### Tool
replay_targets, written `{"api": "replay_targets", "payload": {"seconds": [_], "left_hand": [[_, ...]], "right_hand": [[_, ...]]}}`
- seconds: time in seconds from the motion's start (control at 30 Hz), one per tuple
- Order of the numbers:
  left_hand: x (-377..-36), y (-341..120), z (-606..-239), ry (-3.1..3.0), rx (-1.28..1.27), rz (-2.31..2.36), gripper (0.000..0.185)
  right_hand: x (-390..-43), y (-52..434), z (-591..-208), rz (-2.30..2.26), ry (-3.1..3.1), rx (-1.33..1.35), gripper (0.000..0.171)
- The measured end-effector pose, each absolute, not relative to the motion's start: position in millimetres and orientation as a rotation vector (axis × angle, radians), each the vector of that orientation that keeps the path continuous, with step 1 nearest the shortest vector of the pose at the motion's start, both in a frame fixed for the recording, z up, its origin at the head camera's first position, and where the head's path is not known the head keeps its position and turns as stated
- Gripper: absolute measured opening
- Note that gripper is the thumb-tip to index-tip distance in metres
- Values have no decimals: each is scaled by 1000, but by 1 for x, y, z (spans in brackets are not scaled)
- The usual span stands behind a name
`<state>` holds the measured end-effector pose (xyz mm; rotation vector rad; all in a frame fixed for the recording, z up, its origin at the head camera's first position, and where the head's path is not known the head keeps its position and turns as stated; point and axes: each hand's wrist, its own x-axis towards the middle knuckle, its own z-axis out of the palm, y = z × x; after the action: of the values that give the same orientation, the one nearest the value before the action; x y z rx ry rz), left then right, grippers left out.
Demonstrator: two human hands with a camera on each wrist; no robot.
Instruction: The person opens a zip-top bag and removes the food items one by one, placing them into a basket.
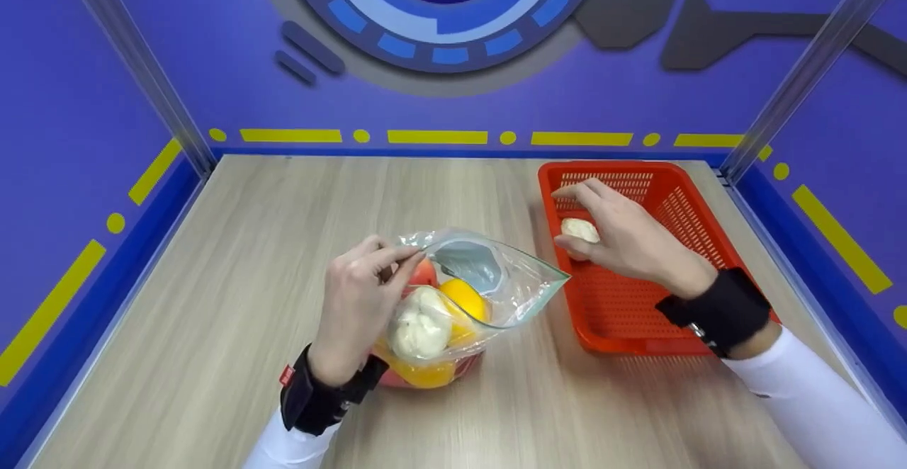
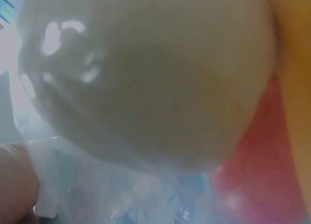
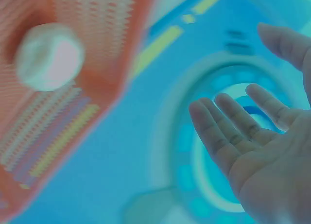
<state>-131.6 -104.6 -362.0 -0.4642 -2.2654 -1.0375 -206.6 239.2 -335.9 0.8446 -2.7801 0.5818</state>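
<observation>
Bag: a clear plastic zip bag [image 1: 489,285] stands on the wooden table [image 1: 234,299], a little toward 7 o'clock from the table's middle, its mouth gaping open toward 2 o'clock.
Bag contents: a pale white bun [image 1: 420,327] lies against the near wall; an orange fruit [image 1: 466,300] sits just at its 1 o'clock, a red fruit [image 1: 424,273] behind them at 11 o'clock, and something yellow at the bottom. The left wrist view shows the bun [image 2: 146,83] pressed close behind the plastic, red at its 4 o'clock.
Left hand: the left hand [image 1: 358,306] pinches the bag's rim between thumb and curled fingers at the bag's 10 o'clock edge, holding the mouth up.
Right hand: the right hand [image 1: 623,239] is over the basket with fingers spread and nearly straight; in the right wrist view the palm [image 3: 262,156] is open and holds nothing.
Second bun: a small white bun [image 1: 579,229] lies in the basket just under the fingertips; whether they touch it I cannot tell.
Basket: a red mesh basket [image 1: 680,207] sits at 3 o'clock from the bag, near it but apart.
Surroundings: purple walls with yellow dashes.
</observation>
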Motion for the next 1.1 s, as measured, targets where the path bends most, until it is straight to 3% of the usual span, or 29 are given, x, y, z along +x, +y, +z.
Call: {"api": "replay_targets", "payload": {"seconds": [0.33, 0.63, 0.83, 1.1], "left_hand": [[-130, -105, -361, -2296, -445, -1042, 14], [-131, -105, -362, -2260, -487, -1025, 12], [-132, -105, -362, -2211, -519, -1009, 11], [-132, -106, -363, -2188, -527, -1018, 8]], "right_hand": [[-149, 192, -316, 599, -2303, 1238, 44], [-149, 144, -332, 492, -2409, 1469, 38], [-166, 121, -345, 355, -2553, 1608, 53], [-172, 103, -358, 560, -2647, 1805, 85]]}}
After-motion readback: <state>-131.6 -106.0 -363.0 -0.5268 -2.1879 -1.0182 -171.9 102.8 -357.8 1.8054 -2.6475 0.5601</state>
